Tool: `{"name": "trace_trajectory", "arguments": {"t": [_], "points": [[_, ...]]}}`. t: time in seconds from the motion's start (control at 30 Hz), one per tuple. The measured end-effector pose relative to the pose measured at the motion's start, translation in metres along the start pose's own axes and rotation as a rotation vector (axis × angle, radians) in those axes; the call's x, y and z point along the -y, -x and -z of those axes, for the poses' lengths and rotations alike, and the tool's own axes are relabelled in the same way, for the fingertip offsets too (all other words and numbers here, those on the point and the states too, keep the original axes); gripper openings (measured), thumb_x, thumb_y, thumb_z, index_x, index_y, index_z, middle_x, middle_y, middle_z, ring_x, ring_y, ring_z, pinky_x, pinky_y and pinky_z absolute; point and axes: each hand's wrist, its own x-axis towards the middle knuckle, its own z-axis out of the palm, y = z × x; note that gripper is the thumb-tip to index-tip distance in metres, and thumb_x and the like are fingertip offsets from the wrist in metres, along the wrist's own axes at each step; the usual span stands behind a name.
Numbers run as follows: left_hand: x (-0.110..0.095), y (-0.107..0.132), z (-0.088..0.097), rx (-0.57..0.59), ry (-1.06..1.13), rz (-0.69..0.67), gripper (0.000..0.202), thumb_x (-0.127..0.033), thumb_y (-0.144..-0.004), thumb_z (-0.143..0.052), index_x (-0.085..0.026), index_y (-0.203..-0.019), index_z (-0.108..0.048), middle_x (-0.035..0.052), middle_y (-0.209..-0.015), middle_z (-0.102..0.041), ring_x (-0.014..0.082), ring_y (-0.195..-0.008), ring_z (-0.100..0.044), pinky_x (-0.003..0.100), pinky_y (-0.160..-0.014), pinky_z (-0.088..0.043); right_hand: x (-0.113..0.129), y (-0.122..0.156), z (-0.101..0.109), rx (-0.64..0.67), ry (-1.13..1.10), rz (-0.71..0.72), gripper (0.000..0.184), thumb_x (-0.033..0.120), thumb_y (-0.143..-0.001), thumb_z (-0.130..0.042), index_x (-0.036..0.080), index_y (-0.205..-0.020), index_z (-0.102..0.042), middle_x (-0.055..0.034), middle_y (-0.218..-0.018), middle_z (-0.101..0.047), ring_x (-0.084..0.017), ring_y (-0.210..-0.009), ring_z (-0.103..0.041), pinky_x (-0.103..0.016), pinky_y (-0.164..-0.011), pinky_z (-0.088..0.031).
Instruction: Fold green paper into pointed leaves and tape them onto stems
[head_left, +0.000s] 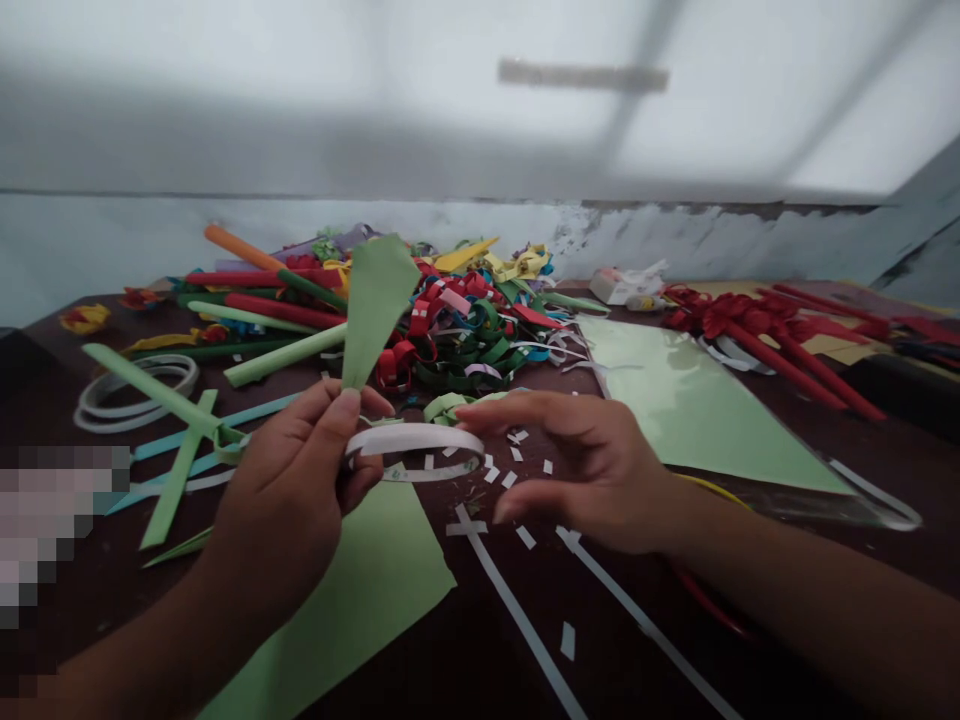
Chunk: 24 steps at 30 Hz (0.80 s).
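My left hand [300, 460] pinches a folded light green paper piece [379, 300] between thumb and fingers, its wide end pointing up. A thin white roll of tape [416, 438] is hooked on the lower fingers of the same hand. To its right, my right hand [592, 465] is held with thumb and index finger apart and nothing visible between them. Its index fingertip is close to the tape roll's edge; I cannot tell whether they touch. Below my left hand lies a light green paper sheet [360, 590].
Coloured paper chains [472, 330] and rolled paper sticks [262, 305] are heaped at the back. Tape rings [139, 390] lie at left, a green sheet stack [690, 400] at right, red paper pieces [772, 320] beyond. White strips [517, 620] and scraps dot the dark table.
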Motion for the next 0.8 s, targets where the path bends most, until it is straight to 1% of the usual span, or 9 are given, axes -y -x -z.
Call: {"name": "trace_trajectory", "arguments": {"t": [0.07,0.17,0.23,0.33,0.43,0.5,0.6,0.7,0.8], "points": [[0.005,0.0,0.0,0.081,-0.007,0.016,0.025,-0.045,-0.091,-0.057,-0.021,-0.085,-0.064,-0.0048,-0.051,-0.051,0.0086,-0.045,-0.044,0.016,-0.041,-0.035,-0.001,0.0,-0.005,0.018,0.017,0.046,0.035,0.014,-0.085,-0.078,0.016,-0.119,-0.073,-0.0038,-0.101,-0.08,-0.012,-0.088,-0.074,-0.021,-0.08,-0.058],[0.007,-0.001,-0.001,0.158,-0.116,-0.013,0.032,-0.048,-0.089,-0.059,-0.019,-0.081,-0.069,-0.0031,-0.049,-0.053,0.0085,-0.043,-0.042,0.017,-0.039,-0.032,0.002,-0.001,-0.006,-0.005,-0.025,0.023,0.029,0.006,-0.089,-0.07,0.019,-0.114,-0.076,-0.0017,-0.097,-0.081,-0.01,-0.08,-0.074,-0.018,-0.071,-0.058],[0.006,-0.001,-0.001,0.156,-0.142,-0.045,0.029,-0.045,-0.089,-0.06,-0.019,-0.085,-0.071,-0.0016,-0.055,-0.061,0.0086,-0.045,-0.045,0.017,-0.041,-0.037,0.007,-0.002,-0.003,-0.05,-0.05,-0.063,0.024,0.008,-0.087,-0.072,0.02,-0.106,-0.078,-0.0014,-0.096,-0.081,-0.011,-0.08,-0.074,-0.019,-0.068,-0.058],[0.004,-0.003,-0.002,0.159,-0.065,-0.019,0.021,-0.039,-0.086,-0.065,-0.02,-0.094,-0.066,0.0021,-0.076,-0.076,0.0126,-0.056,-0.065,0.021,-0.052,-0.053,0.015,-0.004,0.004,-0.041,-0.009,-0.204,0.011,0.015,-0.088,-0.073,0.02,-0.096,-0.079,-0.0019,-0.092,-0.079,-0.013,-0.079,-0.074,-0.02,-0.066,-0.058],[0.005,-0.002,-0.002,0.204,-0.042,0.026,0.023,-0.04,-0.085,-0.069,-0.018,-0.092,-0.067,0.0049,-0.088,-0.079,0.0187,-0.076,-0.076,0.025,-0.067,-0.061,0.021,-0.004,0.007,0.05,0.124,-0.234,0.016,0.021,-0.09,-0.073,0.018,-0.105,-0.077,-0.0025,-0.091,-0.077,-0.013,-0.08,-0.072,-0.022,-0.069,-0.056],[0.007,-0.002,-0.002,0.22,-0.006,0.061,0.025,-0.041,-0.084,-0.072,-0.018,-0.095,-0.071,0.0048,-0.092,-0.08,0.0193,-0.083,-0.077,0.025,-0.075,-0.062,0.023,-0.003,0.006,0.109,0.268,-0.161,0.021,0.025,-0.09,-0.074,0.017,-0.11,-0.076,-0.0022,-0.09,-0.074,-0.012,-0.08,-0.069,-0.022,-0.071,-0.053],[0.01,-0.001,-0.003,0.228,0.115,0.118,0.023,-0.038,-0.083,-0.073,-0.02,-0.099,-0.074,0.0029,-0.092,-0.081,0.0189,-0.087,-0.077,0.024,-0.081,-0.062,0.026,-0.001,0.005,0.189,0.448,-0.104,0.011,0.026,-0.094,-0.071,0.018,-0.098,-0.077,-0.0008,-0.087,-0.069,-0.011,-0.078,-0.065,-0.022,-0.071,-0.048],[0.012,0.0,-0.004,0.272,0.218,0.134,0.015,-0.03,-0.084,-0.071,-0.022,-0.096,-0.076,0.0012,-0.091,-0.081,0.0174,-0.083,-0.077,0.024,-0.082,-0.062,0.03,-0.001,0.004,0.212,0.455,-0.136,0.013,0.026,-0.097,-0.067,0.018,-0.088,-0.071,-0.0001,-0.088,-0.069,-0.011,-0.082,-0.064,-0.021,-0.072,-0.046],[0.013,0.001,-0.004,0.304,0.282,0.158,0.012,-0.024,-0.085,-0.066,-0.023,-0.093,-0.076,-0.0003,-0.088,-0.08,0.0154,-0.079,-0.077,0.022,-0.08,-0.061,0.032,-0.002,0.002,0.172,0.37,-0.203,0.017,0.03,-0.101,-0.061,0.018,-0.091,-0.068,0.0015,-0.087,-0.07,-0.01,-0.08,-0.064,-0.021,-0.071,-0.045]]}}
